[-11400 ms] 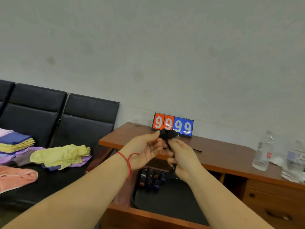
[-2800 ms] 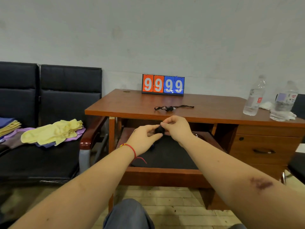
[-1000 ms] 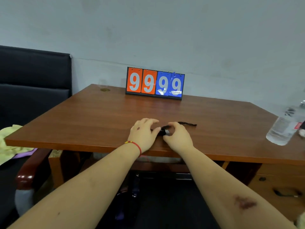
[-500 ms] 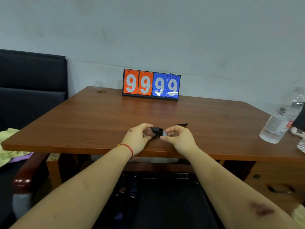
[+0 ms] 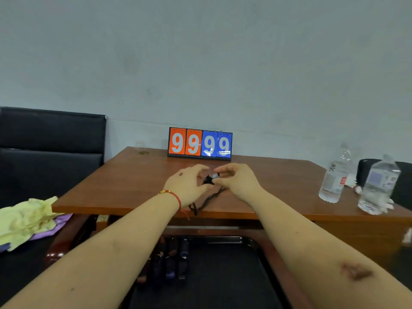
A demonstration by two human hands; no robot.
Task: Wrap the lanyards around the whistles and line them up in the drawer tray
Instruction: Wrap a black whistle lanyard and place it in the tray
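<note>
A: Where's the whistle point(image 5: 209, 179)?

B: Above the surface point(image 5: 124, 186), between both hands. Left hand point(image 5: 186, 186) and right hand point(image 5: 236, 180) pinch it with curled fingers; mostly hidden, small and dark.

A: Lanyard point(image 5: 208, 200)?

B: Trails loose toward the surface edge; its end blurs.

A: Drawer tray point(image 5: 234, 275)?

B: Below. Wrapped whistles point(image 5: 171, 262) in a row, partly behind the left forearm; count unclear.
</note>
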